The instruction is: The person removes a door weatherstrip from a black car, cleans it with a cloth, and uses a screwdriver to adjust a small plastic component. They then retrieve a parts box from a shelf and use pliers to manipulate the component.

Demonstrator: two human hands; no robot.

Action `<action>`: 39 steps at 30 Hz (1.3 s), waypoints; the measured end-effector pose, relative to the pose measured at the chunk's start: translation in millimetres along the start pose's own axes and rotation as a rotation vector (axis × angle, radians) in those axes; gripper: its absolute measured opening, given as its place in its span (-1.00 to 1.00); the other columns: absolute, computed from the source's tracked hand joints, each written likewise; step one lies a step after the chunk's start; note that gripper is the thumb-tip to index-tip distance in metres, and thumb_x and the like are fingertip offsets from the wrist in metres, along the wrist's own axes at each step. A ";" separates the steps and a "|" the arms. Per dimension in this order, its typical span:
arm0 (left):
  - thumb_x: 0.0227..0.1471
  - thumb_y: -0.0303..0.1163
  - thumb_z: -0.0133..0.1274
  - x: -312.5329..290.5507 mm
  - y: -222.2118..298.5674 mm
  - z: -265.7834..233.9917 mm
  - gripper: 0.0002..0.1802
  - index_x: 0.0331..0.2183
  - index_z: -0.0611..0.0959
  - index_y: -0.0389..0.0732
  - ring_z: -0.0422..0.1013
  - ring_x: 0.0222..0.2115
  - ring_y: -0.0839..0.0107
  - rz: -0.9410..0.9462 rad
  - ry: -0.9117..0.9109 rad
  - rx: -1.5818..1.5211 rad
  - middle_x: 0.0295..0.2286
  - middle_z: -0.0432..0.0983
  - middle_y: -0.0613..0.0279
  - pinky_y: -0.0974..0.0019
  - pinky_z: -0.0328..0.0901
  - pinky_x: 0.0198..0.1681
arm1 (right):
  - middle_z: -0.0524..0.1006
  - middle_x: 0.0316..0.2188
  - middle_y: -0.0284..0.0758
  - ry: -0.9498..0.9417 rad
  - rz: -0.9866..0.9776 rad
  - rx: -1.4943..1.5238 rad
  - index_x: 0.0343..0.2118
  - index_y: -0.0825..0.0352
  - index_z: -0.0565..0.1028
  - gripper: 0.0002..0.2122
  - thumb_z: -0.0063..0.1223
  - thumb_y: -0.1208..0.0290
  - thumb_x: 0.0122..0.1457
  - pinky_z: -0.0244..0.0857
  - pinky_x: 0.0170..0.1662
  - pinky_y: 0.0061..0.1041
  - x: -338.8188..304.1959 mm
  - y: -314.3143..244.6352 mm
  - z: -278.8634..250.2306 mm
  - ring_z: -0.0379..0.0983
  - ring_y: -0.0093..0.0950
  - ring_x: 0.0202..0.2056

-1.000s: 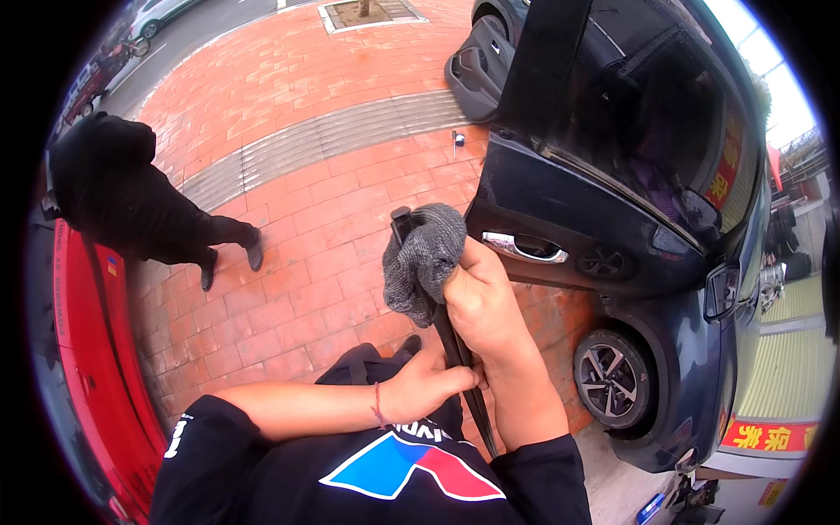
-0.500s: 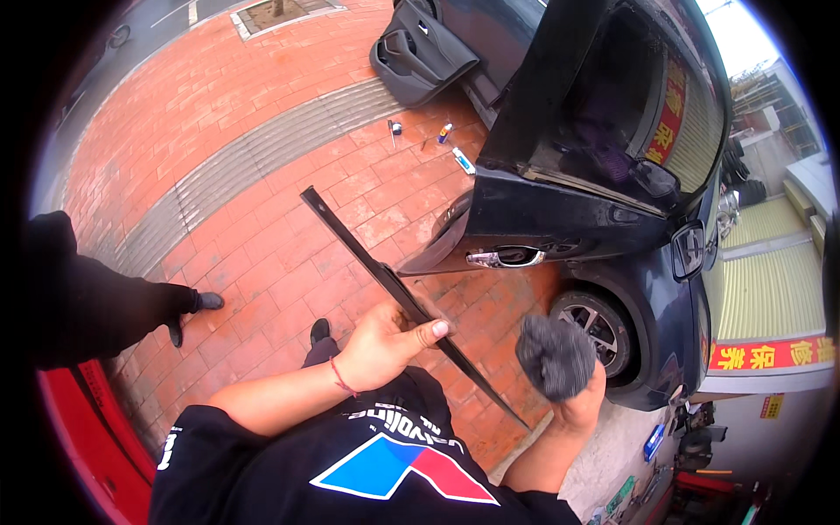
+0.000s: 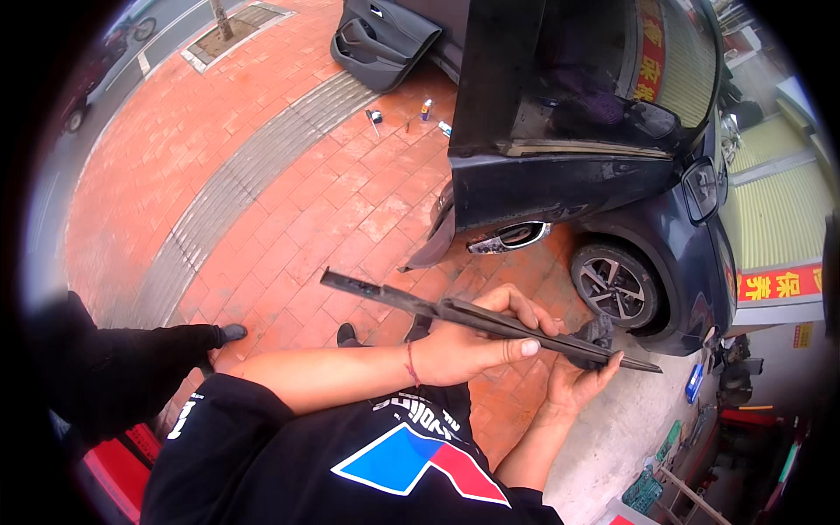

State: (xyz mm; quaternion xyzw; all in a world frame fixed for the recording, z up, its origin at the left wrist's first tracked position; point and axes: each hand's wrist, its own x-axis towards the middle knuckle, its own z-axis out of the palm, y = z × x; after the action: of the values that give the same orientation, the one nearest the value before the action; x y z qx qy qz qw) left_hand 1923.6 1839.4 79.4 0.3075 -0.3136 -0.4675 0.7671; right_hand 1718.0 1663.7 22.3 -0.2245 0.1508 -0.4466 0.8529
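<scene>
My left hand (image 3: 477, 341) grips a long black trim strip (image 3: 385, 296) near its middle, holding it almost level across my front. Its left end points out over the brick paving and its thin right tip reaches toward the car's wheel. My right hand (image 3: 577, 381) sits under the strip's right part, palm up, with a dark grey cloth (image 3: 597, 332) bunched in its fingers against the strip. A red cord circles my left wrist.
A dark blue car (image 3: 665, 219) stands at the right with its door (image 3: 560, 157) swung open. A removed door panel (image 3: 385, 44) leans at the top, small bottles (image 3: 426, 109) beside it. Another person's dark leg and shoe (image 3: 131, 367) are at the left, by something red (image 3: 118, 464).
The strip has swung from steeply slanted to nearly level. My right hand with the cloth has come up from beside the wheel to the strip's right part. The view has shifted.
</scene>
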 end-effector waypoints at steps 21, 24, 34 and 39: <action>0.17 -0.56 0.08 68.5 24.7 -35.0 -0.50 0.11 0.31 -0.30 0.44 0.05 0.28 0.226 0.362 0.073 0.03 0.46 -0.18 0.28 0.37 0.09 | 0.53 0.07 -0.19 -0.318 0.049 -0.009 0.07 0.33 0.51 -0.53 0.16 0.31 0.07 0.02 0.26 0.25 252.5 -113.9 -43.9 0.44 -0.19 0.11; 0.15 -0.46 0.15 71.8 22.3 -39.8 -0.55 0.02 0.36 -0.33 0.53 -0.11 0.28 0.273 0.415 0.173 -0.02 0.48 -0.26 0.32 0.42 -0.07 | 0.53 0.07 -0.21 -0.285 0.016 -0.061 0.08 0.32 0.51 -0.53 0.15 0.32 0.07 0.01 0.26 0.25 257.3 -113.5 -27.0 0.46 -0.20 0.10; 0.07 -0.58 0.21 57.3 23.8 -57.3 -0.53 0.01 0.43 -0.36 0.46 -0.12 0.45 0.297 0.617 0.434 -0.13 0.46 0.15 0.35 0.44 -0.07 | 0.59 -0.04 -0.17 -0.272 0.081 -0.103 0.00 0.37 0.54 -0.61 0.10 0.32 0.12 0.31 0.14 0.05 283.4 -87.4 4.5 0.55 -0.26 -0.03; 0.00 -0.57 0.28 55.7 35.1 -70.8 -0.57 -0.08 0.51 -0.34 0.50 -0.22 0.42 0.361 0.601 0.880 -0.18 0.51 0.14 0.39 0.46 -0.17 | 0.60 -0.06 -0.19 -0.206 0.082 -0.153 -0.06 0.35 0.56 -0.66 0.08 0.29 0.15 0.30 0.12 0.11 292.6 -80.2 10.6 0.54 -0.29 -0.03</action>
State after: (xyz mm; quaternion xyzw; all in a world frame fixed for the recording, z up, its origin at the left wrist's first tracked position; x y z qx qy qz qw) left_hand 2016.8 1814.5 73.6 0.6599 -0.2943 -0.0457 0.6898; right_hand 1829.8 1383.5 56.3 -0.3271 0.1051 -0.3734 0.8617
